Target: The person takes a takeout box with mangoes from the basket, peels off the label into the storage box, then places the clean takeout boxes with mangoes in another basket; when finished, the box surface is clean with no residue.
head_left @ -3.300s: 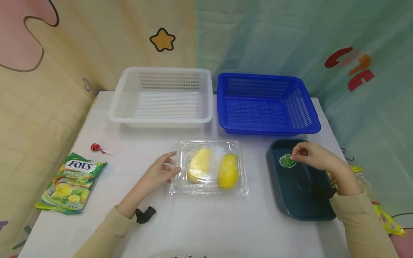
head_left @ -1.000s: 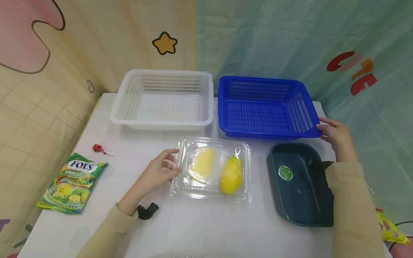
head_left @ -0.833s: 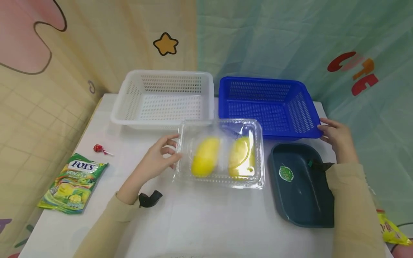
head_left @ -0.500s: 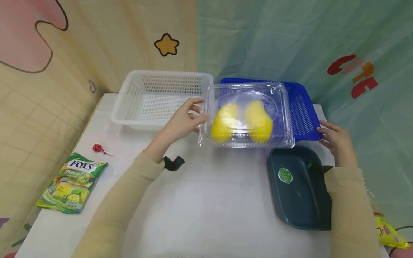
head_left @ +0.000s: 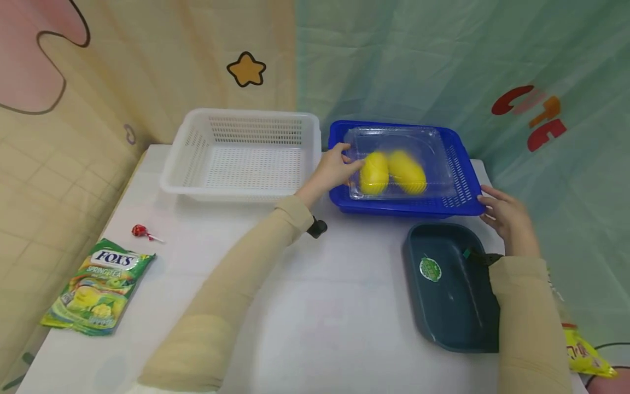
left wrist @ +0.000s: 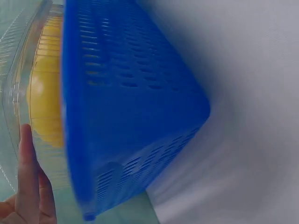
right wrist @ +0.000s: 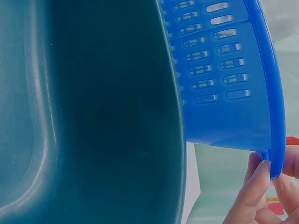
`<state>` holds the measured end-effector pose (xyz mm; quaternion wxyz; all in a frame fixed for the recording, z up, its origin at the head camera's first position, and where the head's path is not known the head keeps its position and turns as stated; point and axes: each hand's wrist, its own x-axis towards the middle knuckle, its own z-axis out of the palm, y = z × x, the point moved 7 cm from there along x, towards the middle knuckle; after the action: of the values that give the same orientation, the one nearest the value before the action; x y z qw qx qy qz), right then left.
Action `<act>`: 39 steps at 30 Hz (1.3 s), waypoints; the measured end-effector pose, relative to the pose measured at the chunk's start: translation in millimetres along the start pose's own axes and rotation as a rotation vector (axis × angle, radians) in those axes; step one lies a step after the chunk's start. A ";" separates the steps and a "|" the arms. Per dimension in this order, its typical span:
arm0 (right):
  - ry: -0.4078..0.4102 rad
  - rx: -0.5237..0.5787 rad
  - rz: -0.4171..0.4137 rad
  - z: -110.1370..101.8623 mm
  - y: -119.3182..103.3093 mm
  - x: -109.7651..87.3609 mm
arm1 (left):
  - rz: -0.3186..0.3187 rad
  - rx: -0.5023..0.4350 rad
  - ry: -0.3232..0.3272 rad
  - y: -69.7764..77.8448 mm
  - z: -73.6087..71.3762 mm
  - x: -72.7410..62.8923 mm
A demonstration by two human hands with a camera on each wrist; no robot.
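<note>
A clear plastic clamshell box (head_left: 435, 164) with two yellow, mango-shaped fruits (head_left: 407, 172) inside sits over the mouth of the blue basket (head_left: 465, 205), within its rim in the head view. At its left edge, my left hand (head_left: 334, 171) pinches the box between thumb and fingers. In the left wrist view, fruit (left wrist: 46, 88) shows through the box beyond the basket's rim. My right hand (head_left: 509, 216) grips the basket's front right corner; the right wrist view shows thumb and fingers (right wrist: 252, 189) pinching the rim.
A white basket (head_left: 241, 191) stands to the left of the blue one. In front of the blue basket is a dark green tub (head_left: 455, 306), under my right forearm. A lollipop (head_left: 140, 231) and a green candy bag (head_left: 98, 290) lie at left. A yellow packet (head_left: 585, 353) shows at far right.
My left hand has lifted the clamshell box from the middle of the table and carried it back and right, over the blue basket. My right hand has moved from the green tub to that basket's corner.
</note>
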<state>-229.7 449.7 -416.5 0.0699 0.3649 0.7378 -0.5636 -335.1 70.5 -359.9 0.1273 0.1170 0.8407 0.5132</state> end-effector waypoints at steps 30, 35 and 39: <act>0.009 -0.041 -0.013 -7.2 -4.1 -0.2 | 0.137 0.213 0.016 -9.8 -14.8 -37.0; 0.043 -0.168 -0.042 -8.1 -6.1 -0.3 | 0.132 0.268 0.062 -29.2 -48.0 -57.1; 0.048 -0.257 -0.081 -9.6 -12.3 -1.7 | 0.099 0.273 0.091 -43.8 -77.3 -66.1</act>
<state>-233.1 456.2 -402.7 0.0756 0.3362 0.8195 -0.4579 -301.6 -35.0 -358.7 0.0464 0.1509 0.9008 0.4046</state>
